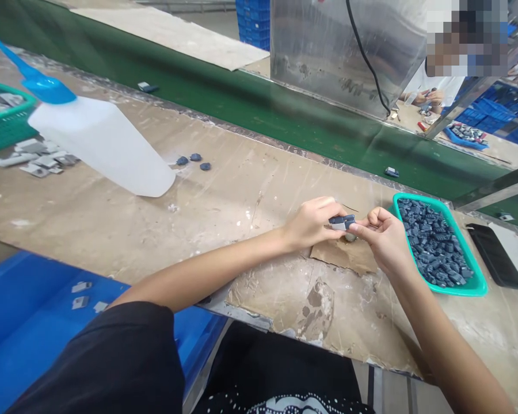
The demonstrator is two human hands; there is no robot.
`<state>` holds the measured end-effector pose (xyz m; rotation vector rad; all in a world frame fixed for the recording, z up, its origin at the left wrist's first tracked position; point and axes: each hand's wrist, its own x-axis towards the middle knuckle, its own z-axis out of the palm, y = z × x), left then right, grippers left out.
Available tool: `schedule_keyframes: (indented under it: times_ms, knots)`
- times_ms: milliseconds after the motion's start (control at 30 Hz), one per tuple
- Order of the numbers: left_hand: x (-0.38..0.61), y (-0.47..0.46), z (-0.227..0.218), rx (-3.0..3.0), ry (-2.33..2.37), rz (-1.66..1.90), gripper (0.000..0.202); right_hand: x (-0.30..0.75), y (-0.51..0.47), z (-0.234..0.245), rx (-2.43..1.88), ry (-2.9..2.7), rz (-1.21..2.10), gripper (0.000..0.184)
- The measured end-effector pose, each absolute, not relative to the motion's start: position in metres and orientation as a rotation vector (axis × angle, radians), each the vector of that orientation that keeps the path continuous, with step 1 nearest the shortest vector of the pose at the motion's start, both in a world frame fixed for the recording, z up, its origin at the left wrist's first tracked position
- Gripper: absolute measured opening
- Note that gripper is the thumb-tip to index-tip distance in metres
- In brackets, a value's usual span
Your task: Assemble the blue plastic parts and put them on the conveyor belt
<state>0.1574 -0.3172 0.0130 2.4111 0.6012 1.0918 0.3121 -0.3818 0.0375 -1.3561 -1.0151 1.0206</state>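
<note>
My left hand (311, 223) and my right hand (382, 238) meet over the worn table top, both pinched on one small part (342, 222) with a dark blue-grey top and a light grey base. The fingers of both hands are closed around it. Just right of my right hand stands a teal tray (479, 286) filled with several dark blue-grey pieces. Under the hands lies a torn scrap of cardboard (345, 257).
A white squeeze bottle (103, 144) with a blue nozzle lies at the left. Grey parts (34, 158) lie beside a green basket (2, 129). Three dark pieces (194, 161) rest mid-table. A green conveyor belt (285, 115) runs behind. A phone (496, 256) lies at right. Another person sits beyond.
</note>
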Motion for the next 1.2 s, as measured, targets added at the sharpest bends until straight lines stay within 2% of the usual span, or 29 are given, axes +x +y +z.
schedule_keyframes:
  times_ms: [233, 333, 400, 500, 600, 667, 867, 1033, 1100, 1200]
  knots:
    - [0.152, -0.317, 0.015, 2.776, 0.473, 1.154, 0.020, 0.302, -0.386, 0.031, -1.345, -1.112, 0.897, 0.039]
    - [0.155, -0.318, 0.016, 2.729, 0.469, 1.188, 0.019, 0.305, -0.387, 0.034, -1.418, -1.202, 0.832, 0.040]
    - [0.160, -0.314, 0.018, 2.661, 0.473, 1.156, 0.020, 0.314, -0.387, 0.041, -1.458, -1.326, 0.763, 0.033]
    - [0.168, -0.295, 0.021, 2.587, 0.484, 1.082, 0.021, 0.346, -0.389, 0.055, -1.594, -1.625, 0.419, 0.018]
    - [0.176, -0.260, 0.020, 2.528, 0.592, 1.065, 0.023, 0.398, -0.394, 0.061, -1.852, -1.794, -0.119, 0.025]
    - [0.181, -0.231, 0.018, 2.523, 0.695, 1.024, 0.025, 0.431, -0.397, 0.054, -2.025, -1.865, -0.277, 0.025]
    - [0.211, -0.156, 0.015, 2.606, 1.202, 0.713, 0.031, 0.469, -0.399, 0.020, -2.111, -1.873, -0.305, 0.029]
    - [0.229, -0.120, 0.008, 2.514, 1.439, 0.604, 0.030, 0.467, -0.401, 0.021, -2.155, -1.759, -0.214, 0.026]
    - [0.229, -0.121, 0.010, 2.486, 1.436, 0.664, 0.035, 0.468, -0.402, 0.021, -2.166, -1.720, -0.183, 0.027]
    - [0.219, -0.157, 0.035, 2.361, 1.079, 1.045, 0.036, 0.470, -0.402, 0.018, -2.171, -1.665, -0.189, 0.029]
